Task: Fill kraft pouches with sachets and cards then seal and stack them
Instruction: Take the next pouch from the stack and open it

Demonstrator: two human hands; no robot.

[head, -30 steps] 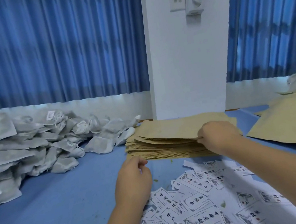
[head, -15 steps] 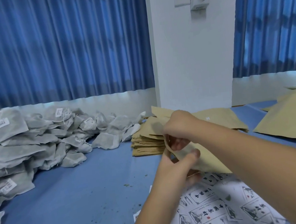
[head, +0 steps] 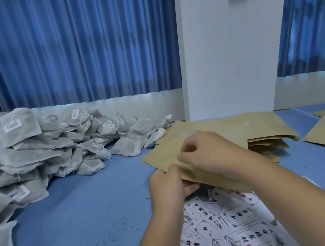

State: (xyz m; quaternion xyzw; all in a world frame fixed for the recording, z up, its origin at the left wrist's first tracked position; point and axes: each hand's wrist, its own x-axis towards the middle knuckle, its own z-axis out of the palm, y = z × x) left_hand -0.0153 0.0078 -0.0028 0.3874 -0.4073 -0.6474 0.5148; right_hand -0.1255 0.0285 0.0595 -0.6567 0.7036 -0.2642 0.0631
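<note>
While your left hand and right hand pinch the kraft pouch, sachets lie along the surface's left edge, nearer the left fingers.

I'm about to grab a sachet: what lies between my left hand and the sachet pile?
Head view: only bare blue tabletop lies between the left hand, gripping the kraft pouch, and the sachet pile.

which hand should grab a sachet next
Left, probably. The sachets lie piled at left, nearest the left hand. The right hand has a grip on the pouch and could hold it alone; reaching over would cross arms.
</note>
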